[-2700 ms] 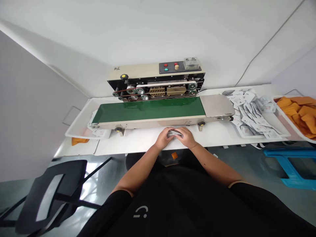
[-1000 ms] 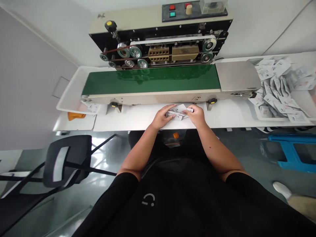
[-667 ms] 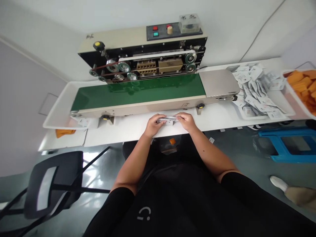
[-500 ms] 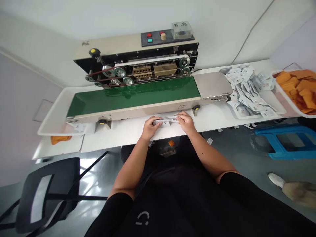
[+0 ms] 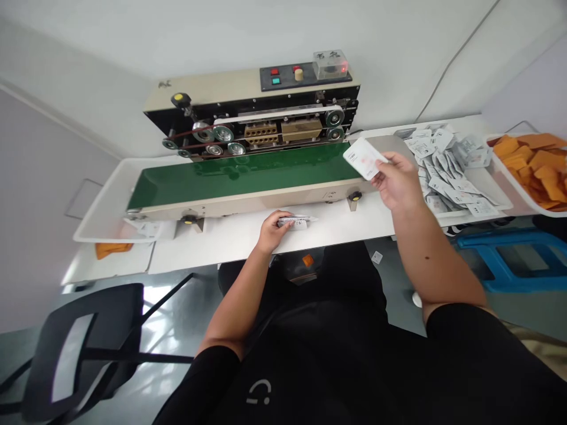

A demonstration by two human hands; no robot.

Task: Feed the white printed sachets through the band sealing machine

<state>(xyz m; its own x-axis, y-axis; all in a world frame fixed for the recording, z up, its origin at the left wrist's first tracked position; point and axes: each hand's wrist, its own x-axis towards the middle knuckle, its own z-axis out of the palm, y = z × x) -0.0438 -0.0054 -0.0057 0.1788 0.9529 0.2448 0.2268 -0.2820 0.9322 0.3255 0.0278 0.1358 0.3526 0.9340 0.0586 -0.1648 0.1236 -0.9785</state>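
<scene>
Holding a light, flexible white sachet [image 5: 364, 158] by its lower edge between thumb and fingers, the right hand [image 5: 397, 181] is over the end of the green conveyor belt [image 5: 248, 171]; the curled left hand [image 5: 272, 232] grips a thin sachet bundle [image 5: 296, 222] on the tabletop [image 5: 221, 242]. Printed text: too small to read.

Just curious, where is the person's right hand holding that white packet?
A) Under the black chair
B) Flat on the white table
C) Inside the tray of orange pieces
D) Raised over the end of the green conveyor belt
D: the right hand lifts the white packet above the end of the green conveyor belt, clear of the table.
</scene>
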